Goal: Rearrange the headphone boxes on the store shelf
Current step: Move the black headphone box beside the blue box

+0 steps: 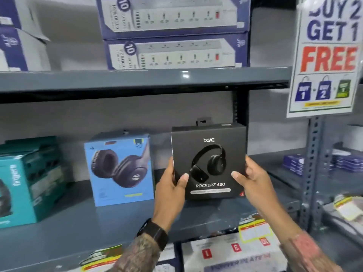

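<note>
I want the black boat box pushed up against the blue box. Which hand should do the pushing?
Right hand, probably: it grips the black boat box on the edge away from the blue headphone box, while the left hand sits in the gap between them.

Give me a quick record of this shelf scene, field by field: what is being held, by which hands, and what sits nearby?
held item: black headphone box, upright, front facing the camera
left hand: grips the box's left edge
right hand: grips the box's right edge
neighbour: blue headphone box, standing on the shelf to the left, apart from the black one
far left: teal box
shelf above: power strip boxes, stacked
right: promo sign
</note>
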